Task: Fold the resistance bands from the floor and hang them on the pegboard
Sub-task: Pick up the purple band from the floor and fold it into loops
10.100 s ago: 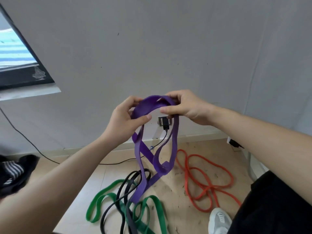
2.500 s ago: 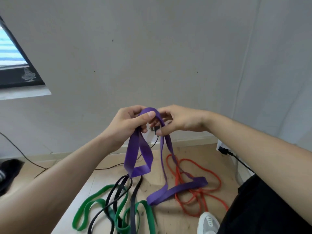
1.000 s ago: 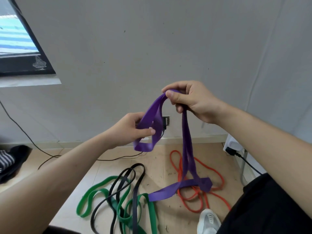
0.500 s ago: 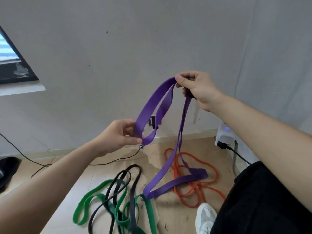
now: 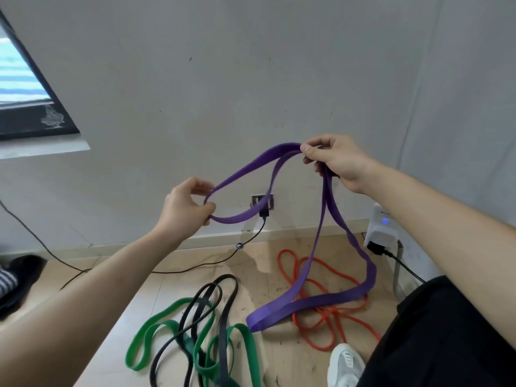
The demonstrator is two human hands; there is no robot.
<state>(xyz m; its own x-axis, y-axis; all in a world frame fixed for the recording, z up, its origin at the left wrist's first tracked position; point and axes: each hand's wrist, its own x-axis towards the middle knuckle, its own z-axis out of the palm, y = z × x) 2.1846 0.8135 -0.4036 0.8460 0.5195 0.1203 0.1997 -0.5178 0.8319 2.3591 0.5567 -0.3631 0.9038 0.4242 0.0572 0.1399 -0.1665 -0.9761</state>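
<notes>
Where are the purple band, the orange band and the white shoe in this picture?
purple band (image 5: 312, 301), head view, on the flat lower stretch that hangs above the floor.
orange band (image 5: 332, 335), head view, on a strand in its tangle on the floor.
white shoe (image 5: 346, 364), head view, on the toe top.

Four flat rubber resistance bands show: one purple band (image 5: 315, 303) hanging above the wooden floor (image 5: 268, 275), one green band (image 5: 164, 325), one black band (image 5: 223, 303) and one orange band (image 5: 321, 322) lying on that floor. Two bare hands. One white shoe (image 5: 344, 364).
</notes>
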